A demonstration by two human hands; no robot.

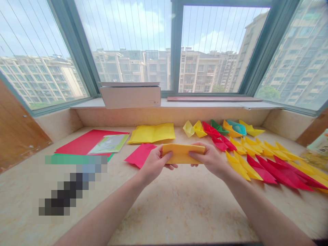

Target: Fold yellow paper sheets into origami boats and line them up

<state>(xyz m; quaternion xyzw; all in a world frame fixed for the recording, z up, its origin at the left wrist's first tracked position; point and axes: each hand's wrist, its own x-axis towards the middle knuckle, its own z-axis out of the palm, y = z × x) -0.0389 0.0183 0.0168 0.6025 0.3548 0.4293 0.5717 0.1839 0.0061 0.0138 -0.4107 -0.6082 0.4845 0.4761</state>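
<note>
A folded orange-yellow paper strip (182,153) is held level above the stone counter (164,205). My left hand (153,164) pinches its left end, thumb on top. My right hand (210,159) grips its right end, fingers curled round the edge. Both hands hover in the middle of the counter, just in front of a folded red paper (139,154) and a stack of yellow sheets (152,133).
Rows of folded paper boats (258,160) in yellow, red, green and teal cover the right side. Red and green sheets (84,143) and a printed leaflet (109,143) lie at the left. A cardboard box (130,95) sits on the window sill.
</note>
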